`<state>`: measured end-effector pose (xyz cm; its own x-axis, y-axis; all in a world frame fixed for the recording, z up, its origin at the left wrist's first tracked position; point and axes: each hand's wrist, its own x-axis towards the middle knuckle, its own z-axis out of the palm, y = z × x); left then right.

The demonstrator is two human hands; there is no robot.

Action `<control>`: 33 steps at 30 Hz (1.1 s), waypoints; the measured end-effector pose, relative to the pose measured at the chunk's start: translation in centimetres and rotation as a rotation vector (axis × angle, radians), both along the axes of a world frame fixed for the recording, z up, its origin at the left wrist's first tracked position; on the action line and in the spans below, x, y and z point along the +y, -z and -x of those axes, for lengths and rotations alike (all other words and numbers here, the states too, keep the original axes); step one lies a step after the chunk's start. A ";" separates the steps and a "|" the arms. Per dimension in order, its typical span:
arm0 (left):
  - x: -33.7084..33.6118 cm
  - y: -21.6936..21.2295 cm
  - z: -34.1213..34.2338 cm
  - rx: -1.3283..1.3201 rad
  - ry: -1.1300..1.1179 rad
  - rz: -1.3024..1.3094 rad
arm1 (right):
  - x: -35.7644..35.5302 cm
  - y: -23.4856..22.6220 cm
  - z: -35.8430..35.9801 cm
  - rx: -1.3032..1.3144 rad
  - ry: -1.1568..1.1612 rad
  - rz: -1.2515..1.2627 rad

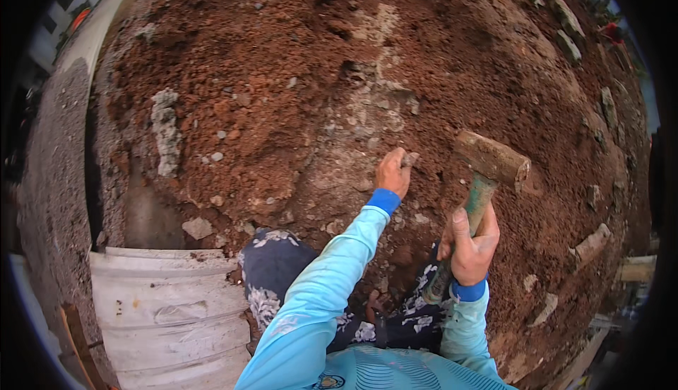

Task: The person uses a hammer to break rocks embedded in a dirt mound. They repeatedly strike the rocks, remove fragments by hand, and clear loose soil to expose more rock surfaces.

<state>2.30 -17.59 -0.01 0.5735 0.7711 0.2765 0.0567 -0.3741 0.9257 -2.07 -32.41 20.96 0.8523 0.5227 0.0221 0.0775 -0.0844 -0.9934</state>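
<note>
Risk, judged: hammer (487, 168) could glance off small stone and strike fingers pinching it (hands sat close together), or chips could fly. Left hand (393, 172) pinched small grey stone (409, 158) against red earth bank (233, 93). Right hand (470, 243) clenched around hammer's greenish handle, rusty head raised just right of stone.

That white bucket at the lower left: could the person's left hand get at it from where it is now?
Probably yes. The left hand is at the dirt holding a small stone, and nothing lies between it and the bucket.
</note>
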 end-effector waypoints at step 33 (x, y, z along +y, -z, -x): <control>-2.0 0.6 -1.5 -0.089 -0.185 0.058 | 2.7 -1.9 -0.9 -0.047 0.224 -0.181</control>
